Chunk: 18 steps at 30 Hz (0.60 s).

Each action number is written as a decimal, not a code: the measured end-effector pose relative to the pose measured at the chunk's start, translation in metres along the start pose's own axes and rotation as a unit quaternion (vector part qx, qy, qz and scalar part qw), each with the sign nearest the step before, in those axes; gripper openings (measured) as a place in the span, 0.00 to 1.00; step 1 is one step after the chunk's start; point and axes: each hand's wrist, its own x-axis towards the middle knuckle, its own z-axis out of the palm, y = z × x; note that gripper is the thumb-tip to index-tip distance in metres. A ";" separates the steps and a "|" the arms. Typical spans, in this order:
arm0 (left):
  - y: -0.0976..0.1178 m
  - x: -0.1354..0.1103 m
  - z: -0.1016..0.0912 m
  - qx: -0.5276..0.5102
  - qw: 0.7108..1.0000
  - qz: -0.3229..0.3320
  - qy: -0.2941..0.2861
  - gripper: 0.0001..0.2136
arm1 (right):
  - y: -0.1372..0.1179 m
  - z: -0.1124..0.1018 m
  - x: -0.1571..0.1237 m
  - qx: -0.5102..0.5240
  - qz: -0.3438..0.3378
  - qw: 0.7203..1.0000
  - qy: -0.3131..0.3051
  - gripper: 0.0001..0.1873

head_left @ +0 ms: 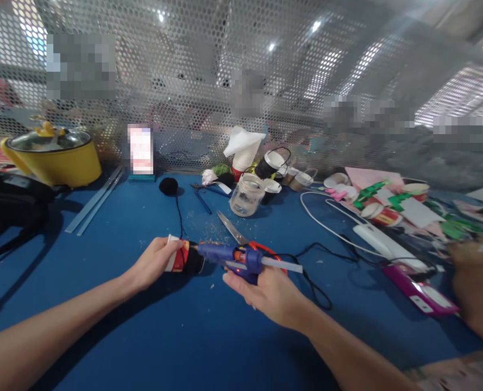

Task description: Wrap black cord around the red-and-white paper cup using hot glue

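Note:
My left hand (154, 260) grips a red paper cup (177, 257) lying on its side, its far part wrapped in black yarn. A strand runs from the cup up to a black yarn ball (168, 186). In my right hand (271, 290) is a blue hot glue gun (229, 256), with a clear glue stick out of its back. The gun's nozzle points left and meets the cup near the edge of the black wrap; whether it touches cannot be made out. Scissors (235, 229) with red handles lie behind the gun, partly hidden by it.
A glass jar (246, 196), pliers (202, 196) and several wrapped cups stand or lie behind. At left are a yellow pot (57, 160), glue sticks (96, 201) and a phone (140, 152). Right are a white power strip (388, 247), purple box (420, 293), cables and another person's hand (473, 260).

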 end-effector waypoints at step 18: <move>-0.001 0.011 0.000 -0.027 1.000 -0.003 0.000 0.11 | 0.001 0.009 0.004 0.069 0.056 0.996 0.028 0.12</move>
